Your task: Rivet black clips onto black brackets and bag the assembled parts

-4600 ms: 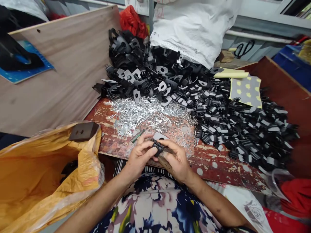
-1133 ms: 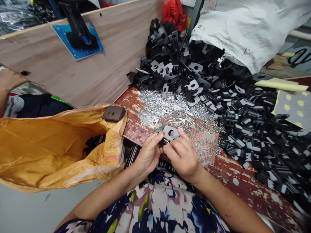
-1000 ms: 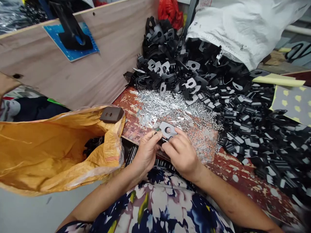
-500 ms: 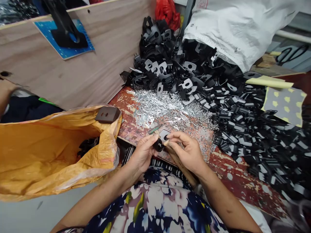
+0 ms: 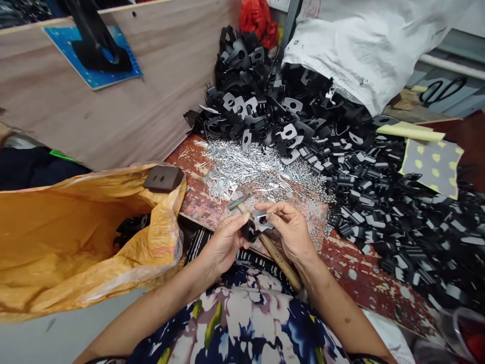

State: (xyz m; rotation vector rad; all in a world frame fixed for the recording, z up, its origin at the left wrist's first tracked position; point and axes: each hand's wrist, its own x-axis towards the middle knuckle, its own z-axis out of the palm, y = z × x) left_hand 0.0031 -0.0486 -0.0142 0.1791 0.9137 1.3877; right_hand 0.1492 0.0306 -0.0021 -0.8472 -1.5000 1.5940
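My left hand (image 5: 229, 237) is closed around a black plastic clip part (image 5: 250, 231), which has a flat grey plate with a hole. Held close over this plate, my right hand (image 5: 291, 227) pinches a thin silvery metal pin (image 5: 262, 216) between thumb and forefinger. I cannot tell whether the pin touches the part. Under both hands lies a hammer, its greenish head (image 5: 238, 201) just beyond my left thumb and its wooden handle (image 5: 282, 263) slanting toward my lap.
A heap of loose metal pins (image 5: 242, 167) covers the bench beyond my hands. Many black plastic parts (image 5: 250, 108) are piled behind it and to the right. At left hangs an open yellow sack (image 5: 68, 217) with a brown block (image 5: 163, 179) on its rim. A wooden board (image 5: 162, 71) stands upright at back left.
The fingers of my right hand have lifted slightly and a pin now shows between them. The clip part has turned a little in my left hand. More of the hammer handle is visible.
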